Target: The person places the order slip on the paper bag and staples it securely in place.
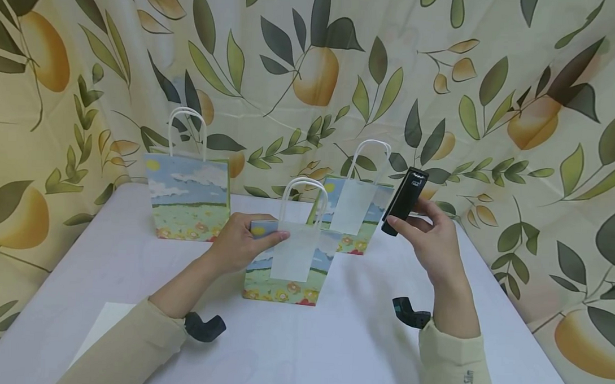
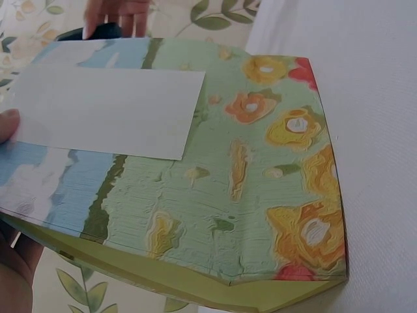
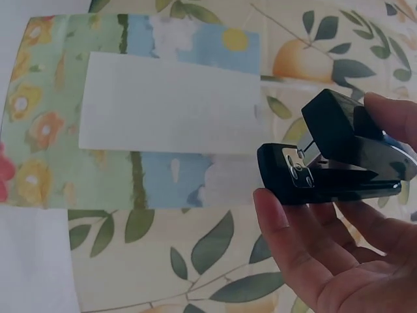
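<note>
A paper gift bag (image 1: 255, 283) with a sky-and-flower print and white twisted handles stands at the middle of the table. My left hand (image 1: 239, 243) pinches its top edge, the thumb pressing a blank white paper slip (image 1: 292, 259) against the front. In the left wrist view that slip (image 2: 117, 111) lies flat on the printed panel, and the bag's green side fold shows below. Off to the right, my right hand (image 1: 435, 241) holds a black stapler (image 1: 406, 198) in the air, apart from the bag. The right wrist view shows the stapler (image 3: 293, 186) with its jaws apart.
A matching bag (image 1: 185, 202) stands at the back left. Behind the front bag, at right, is another bag (image 1: 359, 244) with a white slip (image 1: 352, 207) on its front. White paper (image 1: 102, 323) lies near my left forearm. A fruit-patterned curtain (image 1: 289, 123) hangs behind the table.
</note>
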The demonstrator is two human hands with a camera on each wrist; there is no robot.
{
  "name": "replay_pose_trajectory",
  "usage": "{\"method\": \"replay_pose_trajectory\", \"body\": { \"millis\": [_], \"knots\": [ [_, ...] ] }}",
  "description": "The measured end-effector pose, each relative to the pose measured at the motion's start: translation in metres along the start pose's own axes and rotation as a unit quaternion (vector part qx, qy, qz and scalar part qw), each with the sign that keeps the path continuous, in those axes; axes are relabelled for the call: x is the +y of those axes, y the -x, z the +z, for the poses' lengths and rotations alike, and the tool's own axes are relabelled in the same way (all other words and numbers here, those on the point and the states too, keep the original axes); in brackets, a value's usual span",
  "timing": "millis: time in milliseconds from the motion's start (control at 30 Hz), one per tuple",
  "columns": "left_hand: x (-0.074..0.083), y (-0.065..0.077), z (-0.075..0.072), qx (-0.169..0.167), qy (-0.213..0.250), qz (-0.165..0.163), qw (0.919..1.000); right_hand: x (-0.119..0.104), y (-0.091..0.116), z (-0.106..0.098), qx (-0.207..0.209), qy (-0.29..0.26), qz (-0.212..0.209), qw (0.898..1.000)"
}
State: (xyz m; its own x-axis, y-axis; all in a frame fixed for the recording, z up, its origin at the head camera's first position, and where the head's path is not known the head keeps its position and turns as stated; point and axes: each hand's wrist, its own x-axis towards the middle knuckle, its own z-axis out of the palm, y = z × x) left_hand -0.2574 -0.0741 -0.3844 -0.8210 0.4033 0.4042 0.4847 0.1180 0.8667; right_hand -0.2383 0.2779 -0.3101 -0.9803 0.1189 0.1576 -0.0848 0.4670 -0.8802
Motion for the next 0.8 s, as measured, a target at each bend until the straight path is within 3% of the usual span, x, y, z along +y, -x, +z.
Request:
{"method": "replay_pose_trajectory", "body": {
  "millis": [200,433,800],
  "knots": [
    [0.000,0.000,0.000,0.001,0.003,0.005,1.0000,-0.007,0.006,0.006,0.000,0.005,-0.033,0.999],
    [0.000,-0.001,0.000,0.003,0.001,0.012,0.9999,-0.013,0.013,0.017,-0.015,-0.026,-0.099,0.995],
    [-0.002,0.000,0.002,0.010,0.005,0.022,0.9997,-0.022,0.021,0.035,-0.031,-0.066,-0.155,0.985]
  ]
}}
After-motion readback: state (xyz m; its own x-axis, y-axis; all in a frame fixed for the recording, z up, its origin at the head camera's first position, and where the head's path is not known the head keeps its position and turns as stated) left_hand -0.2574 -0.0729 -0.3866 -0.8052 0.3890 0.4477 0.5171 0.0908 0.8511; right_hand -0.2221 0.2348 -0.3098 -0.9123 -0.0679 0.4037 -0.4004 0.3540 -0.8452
